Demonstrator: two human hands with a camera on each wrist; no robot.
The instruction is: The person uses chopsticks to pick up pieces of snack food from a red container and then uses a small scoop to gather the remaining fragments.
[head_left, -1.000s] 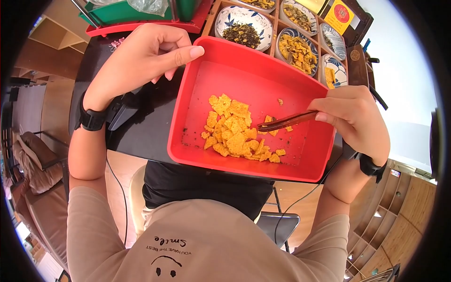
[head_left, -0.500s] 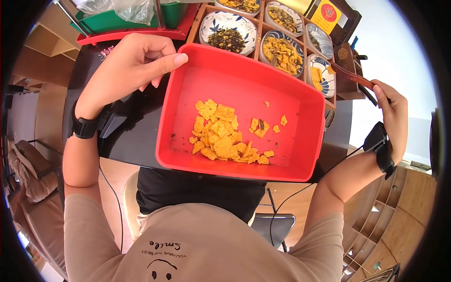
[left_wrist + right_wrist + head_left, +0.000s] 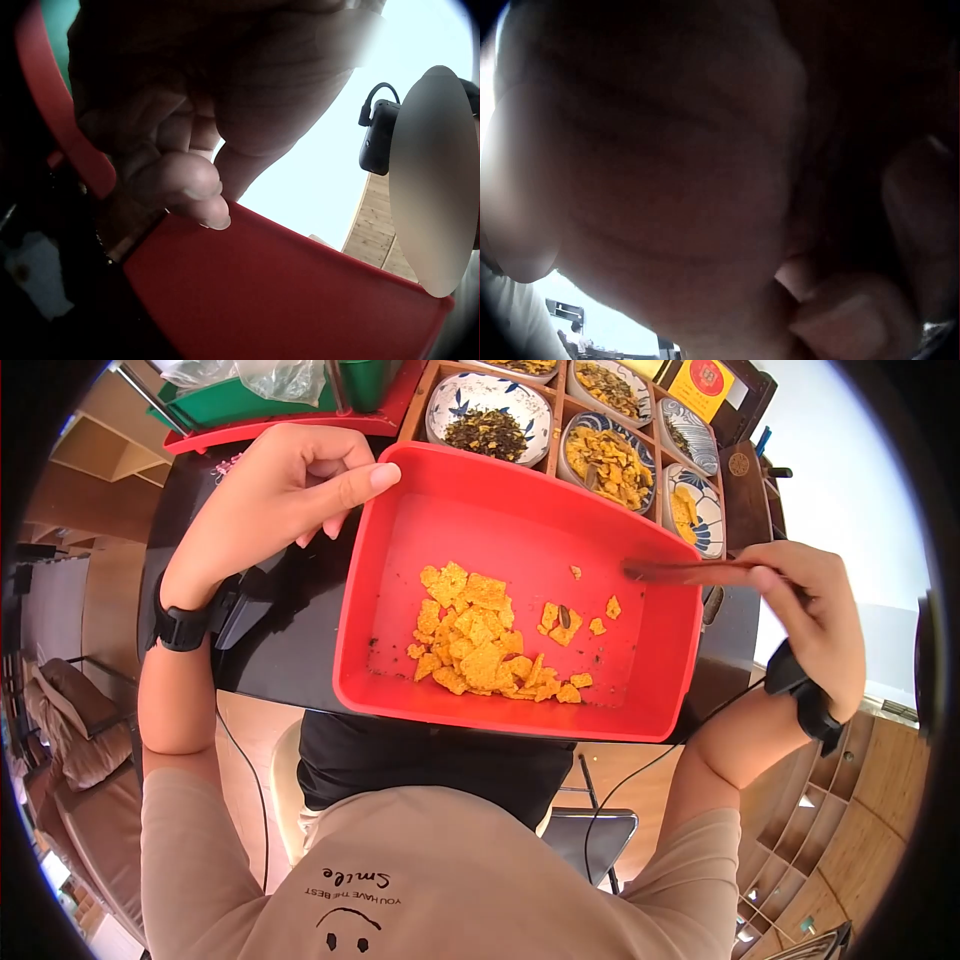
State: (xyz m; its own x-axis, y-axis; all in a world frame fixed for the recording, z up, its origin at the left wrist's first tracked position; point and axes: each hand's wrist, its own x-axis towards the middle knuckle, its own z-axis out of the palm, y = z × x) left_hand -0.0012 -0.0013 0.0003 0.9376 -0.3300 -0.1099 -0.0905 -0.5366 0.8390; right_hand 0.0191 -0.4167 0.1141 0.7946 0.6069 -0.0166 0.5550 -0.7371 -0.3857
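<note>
Red, seemingly plastic, the tray [image 3: 480,525] spans the middle of the head view; the left hand [image 3: 285,495] pinches its upper-left corner, a sound hold for something probably light and stiff. At right, the right hand [image 3: 818,610] pinches the tongs [image 3: 685,572], likely smooth. The yellow flakes [image 3: 478,650], lower centre, look brittle, best nipped lightly by their edges.

Flakes [image 3: 475,645] in tray [image 3: 480,530], compartmented box [image 3: 558,405] behind tray, bowls [image 3: 527,405] in box, bin [image 3: 372,388] left of box
</note>
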